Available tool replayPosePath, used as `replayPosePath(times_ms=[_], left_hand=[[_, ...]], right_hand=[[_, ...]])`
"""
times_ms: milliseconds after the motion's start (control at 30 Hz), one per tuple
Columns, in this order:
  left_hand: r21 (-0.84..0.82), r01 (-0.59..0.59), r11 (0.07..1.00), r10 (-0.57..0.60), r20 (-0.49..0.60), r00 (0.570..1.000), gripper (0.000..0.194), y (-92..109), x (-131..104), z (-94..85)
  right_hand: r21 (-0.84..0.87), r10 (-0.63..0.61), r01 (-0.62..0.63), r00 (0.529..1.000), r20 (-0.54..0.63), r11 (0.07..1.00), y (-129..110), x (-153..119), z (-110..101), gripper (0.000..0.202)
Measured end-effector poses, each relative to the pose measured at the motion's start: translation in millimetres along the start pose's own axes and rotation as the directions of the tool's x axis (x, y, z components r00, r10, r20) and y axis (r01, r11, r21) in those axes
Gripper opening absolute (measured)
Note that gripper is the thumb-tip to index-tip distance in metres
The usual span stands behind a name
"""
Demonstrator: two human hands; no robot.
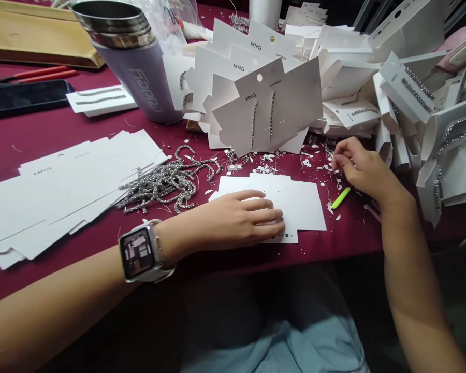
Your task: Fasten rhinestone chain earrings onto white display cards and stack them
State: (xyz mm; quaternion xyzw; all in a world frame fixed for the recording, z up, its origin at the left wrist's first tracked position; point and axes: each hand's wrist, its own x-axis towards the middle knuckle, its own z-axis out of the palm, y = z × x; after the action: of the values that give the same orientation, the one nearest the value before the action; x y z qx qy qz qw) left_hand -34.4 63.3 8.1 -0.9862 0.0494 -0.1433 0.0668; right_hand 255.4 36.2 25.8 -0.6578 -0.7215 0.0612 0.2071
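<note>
My left hand (244, 217), with a watch on its wrist, lies flat with fingers spread over a blank white card (306, 204) at the table's front edge. To the right, my right hand (357, 163) hovers by the white scraps, thumb and forefinger pinched together; anything between them is too small to make out. Just below it lies a yellow-green tool (340, 198). A tangled pile of silver chains (163, 184) is left of the card. Behind the card, a standing MNG card (291, 103) carries two silver strands.
Flat white cards (62, 191) are stacked at left. A purple tumbler (135, 72) stands behind them, near a dark phone (27, 98) and a yellow tray (34, 31). Folded cards with chains (407, 88) crowd the right.
</note>
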Motion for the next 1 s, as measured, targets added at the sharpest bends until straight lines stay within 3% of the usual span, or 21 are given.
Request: replayPosePath(times_ms=[167, 333, 433, 533, 633, 867, 933, 1000], left_hand=[[0.003, -0.001, 1.000, 0.001, -0.014, 1.000, 0.032, 0, 0, -0.4], [-0.009, 0.009, 1.000, -0.009, -0.037, 0.999, 0.031, 0, 0, -1.1], [-0.019, 0.010, 1.000, -0.011, -0.043, 0.999, 0.030, 0, -1, -0.1], [-0.001, 0.003, 1.000, -0.003, -0.074, 0.997, 0.030, 0, -2, 1.7], [0.030, -0.018, 0.999, 0.021, -0.106, 0.994, 0.030, 1, -2, 4.1], [0.043, -0.018, 0.999, 0.022, -0.113, 0.993, 0.030, 0, -2, 5.3], [0.033, -0.018, 0.999, 0.022, -0.106, 0.994, 0.030, 0, -2, 4.5], [0.017, -0.011, 1.000, 0.012, -0.086, 0.996, 0.030, 1, -2, 4.2]], right_hand=[[0.151, -0.024, 0.030, 0.999, -0.041, 0.988, -15, -4, 2, 0.013], [0.496, -0.141, 0.123, 0.990, -0.002, 0.859, -40, -15, 7, 0.009], [0.484, -0.293, 0.246, 0.956, 0.022, 0.840, -58, -23, 13, 0.002], [0.419, -0.355, 0.304, 0.934, 0.046, 0.855, -72, -31, 23, 0.004], [0.427, -0.338, 0.268, 0.936, 0.097, 0.864, -78, -35, 33, 0.003], [0.613, -0.136, 0.022, 0.981, 0.141, 0.790, -73, -42, 37, 0.015], [0.567, -0.157, 0.079, 0.983, 0.091, 0.820, -73, -42, 37, 0.011], [0.474, -0.249, 0.211, 0.968, 0.017, 0.855, -73, -42, 36, 0.004]])
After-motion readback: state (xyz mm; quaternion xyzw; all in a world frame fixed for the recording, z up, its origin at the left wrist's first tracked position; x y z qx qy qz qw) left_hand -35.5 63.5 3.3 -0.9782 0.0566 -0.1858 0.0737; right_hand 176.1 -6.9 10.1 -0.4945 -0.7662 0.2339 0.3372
